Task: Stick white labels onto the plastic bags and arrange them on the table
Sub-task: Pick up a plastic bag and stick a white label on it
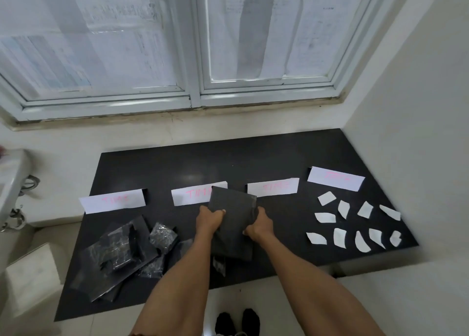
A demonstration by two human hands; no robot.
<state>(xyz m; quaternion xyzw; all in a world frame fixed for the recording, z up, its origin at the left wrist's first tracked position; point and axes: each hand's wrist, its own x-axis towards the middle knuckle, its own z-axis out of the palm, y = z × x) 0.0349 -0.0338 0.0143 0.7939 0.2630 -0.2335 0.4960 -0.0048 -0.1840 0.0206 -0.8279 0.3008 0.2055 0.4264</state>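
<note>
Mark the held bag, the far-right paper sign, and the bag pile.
held bag (232, 203), head view, upper middle.
far-right paper sign (335, 178), head view, centre.
bag pile (119, 249), head view, middle.

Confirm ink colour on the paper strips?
Pink lettering on white paper strips, clearest in head view.

Pink lettering on the paper strips (273, 187) blurred, second strip (190, 195) part-hidden

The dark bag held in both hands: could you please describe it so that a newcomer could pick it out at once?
On the black table under the window, look at the middle, just in front of the row of white paper strips with pink writing. The dark plastic bag is lifted there, with the left hand and right hand each in a grip on one side. Unlike the crumpled bags piled at the left, it is flat and held.
</note>
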